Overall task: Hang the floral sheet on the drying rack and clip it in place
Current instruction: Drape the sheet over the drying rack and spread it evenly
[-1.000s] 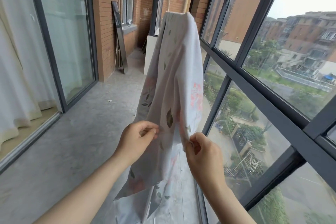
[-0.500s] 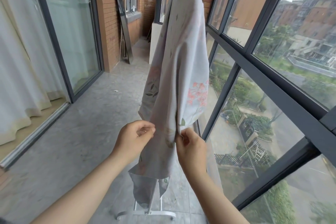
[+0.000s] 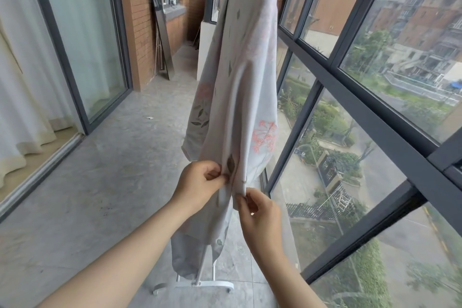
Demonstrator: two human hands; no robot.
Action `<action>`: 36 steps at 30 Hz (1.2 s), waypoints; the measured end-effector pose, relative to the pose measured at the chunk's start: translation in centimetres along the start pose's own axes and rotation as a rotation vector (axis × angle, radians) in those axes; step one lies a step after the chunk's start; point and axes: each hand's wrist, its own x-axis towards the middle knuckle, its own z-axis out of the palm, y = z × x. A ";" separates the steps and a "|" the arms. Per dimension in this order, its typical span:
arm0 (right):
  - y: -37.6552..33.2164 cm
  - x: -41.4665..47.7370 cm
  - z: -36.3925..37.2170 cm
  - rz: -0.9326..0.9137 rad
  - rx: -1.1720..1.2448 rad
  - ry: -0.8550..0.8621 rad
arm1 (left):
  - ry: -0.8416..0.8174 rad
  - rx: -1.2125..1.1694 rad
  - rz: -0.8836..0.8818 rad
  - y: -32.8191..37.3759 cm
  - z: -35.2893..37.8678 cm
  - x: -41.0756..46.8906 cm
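The pale grey floral sheet (image 3: 246,62), printed with pink flowers and dark leaves, hangs draped over the top rail of a white drying rack. Only the rack's foot (image 3: 200,284) shows, below the cloth on the floor. My left hand (image 3: 200,182) pinches a fold of the sheet near a dark leaf print. Just below and to the right, my right hand (image 3: 260,210) pinches the sheet's lower edge. Both hands sit close together at the near end of the cloth. No clip is visible.
A tall window wall with dark frames (image 3: 350,92) runs along the right. Sliding glass doors (image 3: 82,40) and white curtains line the left. A dark panel (image 3: 160,25) leans against the brick wall farther back. A low white wall (image 3: 203,45) stands behind the sheet. The floor is grey concrete.
The view has tilted down and the rack's foot shows more fully. My right hand has slid lower along the sheet's edge; my left hand has shifted right, closer to the fold.
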 end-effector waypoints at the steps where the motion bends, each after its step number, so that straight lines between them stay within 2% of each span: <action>1: 0.0 -0.2 0.0 -0.001 0.002 0.015 | 0.017 0.015 -0.002 -0.4 -0.1 0.0; 6: 1.2 -1.1 0.5 0.070 -0.034 0.026 | 0.139 0.109 -0.049 -2.6 -1.9 -0.4; 16: 3.0 -1.1 3.6 0.201 -0.132 0.040 | 0.254 0.316 -0.091 -4.6 -3.9 0.1; 36: 4.8 1.3 8.0 0.274 -0.253 0.011 | 0.199 0.283 -0.134 -7.4 -3.5 1.7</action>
